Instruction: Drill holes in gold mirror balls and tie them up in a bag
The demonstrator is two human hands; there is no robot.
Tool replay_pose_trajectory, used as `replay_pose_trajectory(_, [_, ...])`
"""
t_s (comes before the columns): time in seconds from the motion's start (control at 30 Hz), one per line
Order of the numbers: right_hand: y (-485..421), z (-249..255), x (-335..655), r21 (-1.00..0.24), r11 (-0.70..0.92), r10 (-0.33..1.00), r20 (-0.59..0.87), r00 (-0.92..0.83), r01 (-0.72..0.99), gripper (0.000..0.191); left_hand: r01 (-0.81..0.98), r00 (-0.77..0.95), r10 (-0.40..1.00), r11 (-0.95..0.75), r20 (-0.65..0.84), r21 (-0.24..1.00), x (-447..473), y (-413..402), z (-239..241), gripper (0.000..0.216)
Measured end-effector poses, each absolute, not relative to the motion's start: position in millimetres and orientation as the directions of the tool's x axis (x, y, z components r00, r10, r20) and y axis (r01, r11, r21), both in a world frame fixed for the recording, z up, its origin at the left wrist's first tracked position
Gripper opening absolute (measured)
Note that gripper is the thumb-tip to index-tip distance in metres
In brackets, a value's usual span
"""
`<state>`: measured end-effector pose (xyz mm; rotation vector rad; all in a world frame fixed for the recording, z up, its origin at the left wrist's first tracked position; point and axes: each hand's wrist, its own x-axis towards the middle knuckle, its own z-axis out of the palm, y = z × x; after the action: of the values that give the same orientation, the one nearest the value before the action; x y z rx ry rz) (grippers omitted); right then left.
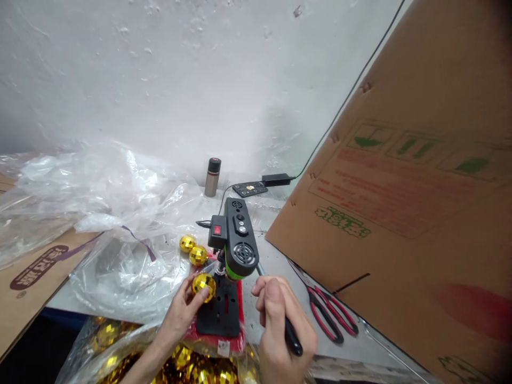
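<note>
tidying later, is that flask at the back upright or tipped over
Upright. The flask stands on its base near the wall, dark cap on top, behind the drill. Neither hand touches it.

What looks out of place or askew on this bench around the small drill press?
Little stands out. Two gold mirror balls lie loose on the table behind the drill press, apart from the bag of balls below. Red-handled scissors lie open beside the cardboard box. The left hand holds a gold ball; the right hand grips the lever handle.

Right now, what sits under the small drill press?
The drill press stands on its black base plate, which lies on a red pad. The left hand holds a gold mirrored ball there. The drill tip is hidden.
</note>
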<state>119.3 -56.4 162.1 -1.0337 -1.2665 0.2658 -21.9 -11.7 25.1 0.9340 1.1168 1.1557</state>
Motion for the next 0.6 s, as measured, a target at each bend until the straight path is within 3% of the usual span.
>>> replay_pose_trajectory(0.1, [-57,163,119,-0.746,0.561,0.676,0.663,0.323,0.359,0.031,0.081,0.031,0.999,-0.008,0.005,0.997,-14,-9,7,0.066])
replay_pose_trajectory(0.23, [-60,161,115,-0.755,0.558,0.669,0.655,0.352,0.344,0.029,0.379,0.082,0.974,-0.225,0.209,0.898,-11,-9,-3,0.054])
replay_pose_trajectory(0.37, [-62,159,113,-0.767,0.532,0.676,0.639,0.367,0.358,0.027,0.488,0.159,0.948,-0.319,0.276,0.812,-7,-9,0,0.053])
replay_pose_trajectory(0.6, [-62,154,115,-0.756,0.541,0.667,0.653,0.359,0.370,0.026,0.522,0.297,0.927,-0.360,0.231,0.773,-1,-1,2,0.049])
